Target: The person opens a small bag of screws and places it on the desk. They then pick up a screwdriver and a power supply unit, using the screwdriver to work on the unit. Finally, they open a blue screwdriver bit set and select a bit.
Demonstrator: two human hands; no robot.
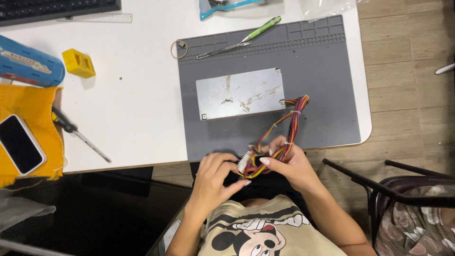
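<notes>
Close to the body, two hands meet at the near edge of the table. The left hand (213,175) is curled, and its fingertips pinch a small white plug (243,162) at the end of some wires. The right hand (289,163) is wrapped around the bunch of wires (284,137), which are red, yellow, orange and black. Holding the bunch tight in one hand seems to keep it from flopping, so the other hand can work on the plug.

The wires run up and away from the hands to a flat silver metal box (241,93). They come out of its right side, so the box is joined to what the hands hold. The box lies on a grey rubber mat (327,71), likely so it does not slide or scratch the white table (137,95).

At the far edge of the mat lie silver tweezers (222,49) and a green pen (261,28), near enough to grab. A rubber band (178,49) sits at the mat's corner.

To the left, well apart from the hands, a screwdriver (78,132) lies beside a yellow cloth (33,102) with a phone (19,143) on it. Farther back are a small yellow block (78,63), a blue case (28,61) and a black keyboard (57,8)
</notes>
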